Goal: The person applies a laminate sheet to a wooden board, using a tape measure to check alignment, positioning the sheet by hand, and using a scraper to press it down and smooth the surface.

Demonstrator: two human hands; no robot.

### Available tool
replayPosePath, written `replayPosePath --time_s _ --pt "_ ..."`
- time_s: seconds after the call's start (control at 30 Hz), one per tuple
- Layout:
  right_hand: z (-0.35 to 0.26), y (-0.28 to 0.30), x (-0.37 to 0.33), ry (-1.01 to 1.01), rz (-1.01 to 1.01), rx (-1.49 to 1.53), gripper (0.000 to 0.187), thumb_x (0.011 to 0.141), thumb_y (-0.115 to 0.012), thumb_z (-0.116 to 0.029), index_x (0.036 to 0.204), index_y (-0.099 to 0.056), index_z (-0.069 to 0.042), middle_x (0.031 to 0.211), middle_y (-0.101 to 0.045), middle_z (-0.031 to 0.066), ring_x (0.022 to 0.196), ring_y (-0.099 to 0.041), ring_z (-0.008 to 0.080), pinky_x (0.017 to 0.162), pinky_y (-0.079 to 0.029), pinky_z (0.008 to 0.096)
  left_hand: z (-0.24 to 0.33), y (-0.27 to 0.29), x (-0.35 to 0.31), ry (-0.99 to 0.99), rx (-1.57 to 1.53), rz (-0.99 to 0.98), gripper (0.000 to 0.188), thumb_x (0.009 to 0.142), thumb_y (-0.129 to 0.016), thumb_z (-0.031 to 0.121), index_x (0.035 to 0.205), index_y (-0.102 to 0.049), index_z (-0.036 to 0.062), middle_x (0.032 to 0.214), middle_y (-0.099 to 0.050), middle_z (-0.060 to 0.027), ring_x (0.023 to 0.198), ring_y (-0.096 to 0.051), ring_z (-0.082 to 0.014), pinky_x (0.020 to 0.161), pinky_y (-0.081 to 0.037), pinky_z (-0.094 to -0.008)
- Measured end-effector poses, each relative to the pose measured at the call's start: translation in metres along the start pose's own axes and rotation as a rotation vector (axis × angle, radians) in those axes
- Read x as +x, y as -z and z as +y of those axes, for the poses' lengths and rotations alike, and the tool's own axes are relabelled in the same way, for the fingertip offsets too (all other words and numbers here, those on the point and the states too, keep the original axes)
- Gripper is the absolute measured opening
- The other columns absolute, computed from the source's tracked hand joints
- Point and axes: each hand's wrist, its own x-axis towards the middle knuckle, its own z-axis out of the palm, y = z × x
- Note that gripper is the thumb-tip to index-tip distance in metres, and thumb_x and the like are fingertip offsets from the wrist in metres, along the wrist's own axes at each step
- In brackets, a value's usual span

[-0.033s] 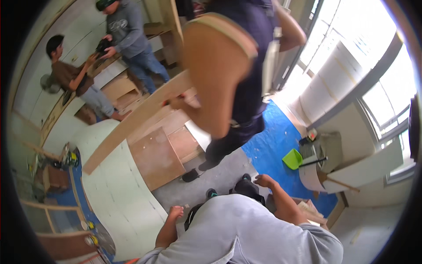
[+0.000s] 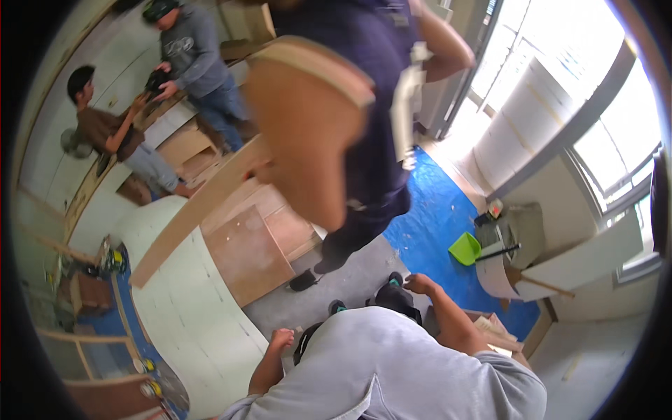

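My L hand (image 2: 282, 339) is drawn in narrow, fingers curled, nothing visible in it; it's held low just beside the R edge of the white panel (image 2: 203, 308). My R hand (image 2: 420, 283) has fingers loosely bent, near the blue sheet (image 2: 430, 203); can't tell if it's holding anything. Prob. both are kept low & close b/c a co-worker (image 2: 392, 91) fills the space ahead w/ a long plank (image 2: 199, 206). The blue sheet is prob. laid to guard the floor; the green dustpan (image 2: 465, 249) on it is likely there for quick sweeping.

White panel lies to my L: long axis runs from near my L forearm fwd & away, far end pointing upper L; its bend is prob. mostly lens. Plank slants across it, low end to the L; can't tell if they touch. Brown board (image 2: 248, 255) lies along the panel's R edge.
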Motion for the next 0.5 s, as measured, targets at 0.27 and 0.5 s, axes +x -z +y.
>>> replayPosePath --time_s 0.27,0.5 --pt "0.082 0.033 0.02 -0.055 0.155 0.238 0.042 0.087 -0.067 -0.037 0.114 -0.07 -0.005 0.109 -0.069 0.0176 0.099 -0.066 0.032 0.088 -0.052 0.0419 0.103 -0.099 -0.001 -0.216 0.26 -0.212 0.009 0.081 -0.073 0.019 0.085 -0.075 0.0121 0.073 -0.065 -0.0003 0.062 -0.054 -0.0137 0.056 -0.042 -0.0314" --pt "0.237 0.069 -0.036 -0.436 -0.001 0.575 0.039 0.089 -0.072 -0.033 0.114 -0.069 -0.003 0.089 -0.071 0.0094 0.075 -0.068 0.019 0.06 -0.054 0.0338 0.107 -0.206 0.072 -0.268 0.805 -0.242 0.021 0.086 -0.059 0.017 0.099 -0.074 0.0095 0.076 -0.068 -0.0099 0.063 -0.061 -0.0206 0.056 -0.048 -0.0402"
